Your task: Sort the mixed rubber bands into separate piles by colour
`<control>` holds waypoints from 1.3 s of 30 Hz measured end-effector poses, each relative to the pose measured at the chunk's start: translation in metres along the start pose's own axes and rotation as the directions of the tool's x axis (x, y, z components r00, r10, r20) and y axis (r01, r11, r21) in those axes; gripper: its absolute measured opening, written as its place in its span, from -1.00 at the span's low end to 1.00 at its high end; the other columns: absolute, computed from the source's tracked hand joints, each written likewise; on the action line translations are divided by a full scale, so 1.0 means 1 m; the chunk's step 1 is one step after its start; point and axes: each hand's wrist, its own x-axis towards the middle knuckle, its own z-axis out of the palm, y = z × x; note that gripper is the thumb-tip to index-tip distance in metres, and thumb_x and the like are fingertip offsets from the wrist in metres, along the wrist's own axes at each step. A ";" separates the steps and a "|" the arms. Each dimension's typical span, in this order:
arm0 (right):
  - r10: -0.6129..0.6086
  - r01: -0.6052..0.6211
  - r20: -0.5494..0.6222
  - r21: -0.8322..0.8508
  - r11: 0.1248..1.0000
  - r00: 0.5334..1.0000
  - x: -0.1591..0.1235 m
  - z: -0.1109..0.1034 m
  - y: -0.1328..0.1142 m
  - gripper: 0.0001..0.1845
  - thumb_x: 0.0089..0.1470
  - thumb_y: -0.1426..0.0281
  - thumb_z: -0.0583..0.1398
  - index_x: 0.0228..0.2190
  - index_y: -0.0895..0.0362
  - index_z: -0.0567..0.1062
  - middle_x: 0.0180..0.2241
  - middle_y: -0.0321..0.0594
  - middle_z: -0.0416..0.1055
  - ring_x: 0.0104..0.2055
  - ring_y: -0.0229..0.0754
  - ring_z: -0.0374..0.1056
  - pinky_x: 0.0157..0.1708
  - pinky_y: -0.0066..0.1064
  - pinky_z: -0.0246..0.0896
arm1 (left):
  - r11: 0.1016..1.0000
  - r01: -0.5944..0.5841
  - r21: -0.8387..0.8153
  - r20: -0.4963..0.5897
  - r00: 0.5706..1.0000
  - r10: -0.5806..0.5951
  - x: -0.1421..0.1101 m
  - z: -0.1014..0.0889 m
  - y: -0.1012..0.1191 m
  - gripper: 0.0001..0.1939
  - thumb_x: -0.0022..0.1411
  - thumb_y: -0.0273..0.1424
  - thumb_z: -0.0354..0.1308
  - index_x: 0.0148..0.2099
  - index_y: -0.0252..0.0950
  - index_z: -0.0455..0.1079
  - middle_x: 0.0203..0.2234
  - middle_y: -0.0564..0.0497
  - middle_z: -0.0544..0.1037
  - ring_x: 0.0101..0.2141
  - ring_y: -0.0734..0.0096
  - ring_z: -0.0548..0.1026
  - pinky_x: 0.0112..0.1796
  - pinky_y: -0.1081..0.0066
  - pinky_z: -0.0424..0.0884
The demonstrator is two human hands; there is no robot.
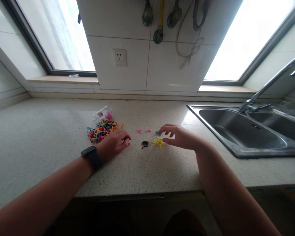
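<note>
A heap of tangled, many-coloured small bands (103,132) lies on the speckled stone countertop (142,173), partly behind the left hand (115,141). That hand rests at the heap's right edge, thumb and fingers drawn in close; a red bit (128,144) shows at its fingertips, but I cannot tell whether it is pinched or just lies there.

To the right, small single-colour groups sit apart from the heap: black bands (145,143), yellow bands (158,143), blue bands (157,132) and, behind the black ones, two pink clusters (139,131). The right hand (179,137) is spread, thumb and fingers apart, its fingertips right by the blue and yellow groups; whether they touch is unclear.

Behind the heap lie a clear plastic bag (98,114) and a pink ball (108,115); a dark mark on the bag is too small to read. A black smartwatch (90,154) circles the left wrist, its screen dark. Farther right is a double-bowl steel sink (211,132); a wall socket (119,57) sits on the tiles.
</note>
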 end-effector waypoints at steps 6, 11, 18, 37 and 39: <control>-0.040 0.053 0.128 -0.100 0.994 0.991 0.004 0.011 -0.011 -0.52 0.06 0.36 0.33 0.05 0.04 0.53 -0.05 -0.11 0.48 -0.02 -0.09 0.42 0.04 -0.25 0.30 | 1.000 0.014 -0.008 0.034 0.999 -0.013 -0.001 0.001 -0.001 -0.84 0.38 -0.44 0.00 -0.17 -0.30 0.41 -0.29 -0.07 0.52 -0.22 0.26 0.46 -0.13 0.23 0.37; -0.047 0.069 0.135 -0.159 0.985 0.990 0.011 0.023 -0.021 -0.61 0.12 0.44 0.25 0.00 0.01 0.56 -0.02 -0.07 0.45 0.07 -0.02 0.36 0.11 -0.18 0.21 | 1.000 0.009 -0.018 0.033 0.999 -0.009 -0.001 0.001 -0.001 -0.83 0.38 -0.42 0.00 -0.17 -0.30 0.42 -0.30 -0.06 0.52 -0.23 0.27 0.46 -0.13 0.24 0.37; -0.043 0.062 0.168 -0.105 0.993 0.985 0.012 0.023 -0.019 -0.84 0.07 0.54 0.21 -0.32 0.10 0.57 -0.26 -0.20 0.44 -0.25 -0.21 0.37 -0.19 -0.39 0.25 | 0.999 0.013 -0.029 0.050 0.999 -0.011 -0.001 0.000 0.000 -0.84 0.37 -0.45 0.01 -0.17 -0.30 0.43 -0.30 -0.06 0.52 -0.23 0.27 0.46 -0.14 0.26 0.36; 0.170 -0.184 -0.142 -0.098 0.978 0.975 0.023 0.018 0.028 -0.55 0.12 0.32 0.31 0.05 0.08 0.51 -0.09 -0.10 0.48 -0.26 -0.19 0.43 -0.24 -0.38 0.30 | 0.996 0.057 0.065 0.035 0.998 -0.059 0.039 -0.004 -0.006 -0.72 0.39 -0.38 0.03 0.06 -0.35 0.42 -0.07 -0.17 0.55 -0.04 0.19 0.48 0.05 0.15 0.35; 0.135 -0.146 -0.092 -0.119 0.982 0.987 0.030 0.023 0.027 -0.57 0.10 0.36 0.32 0.03 0.08 0.54 -0.10 -0.10 0.49 -0.22 -0.17 0.43 -0.19 -0.37 0.29 | 0.995 0.036 0.090 0.102 0.994 -0.045 0.054 0.002 -0.008 -0.68 0.37 -0.39 0.07 0.11 -0.38 0.42 -0.01 -0.21 0.54 0.00 0.16 0.47 0.07 0.16 0.34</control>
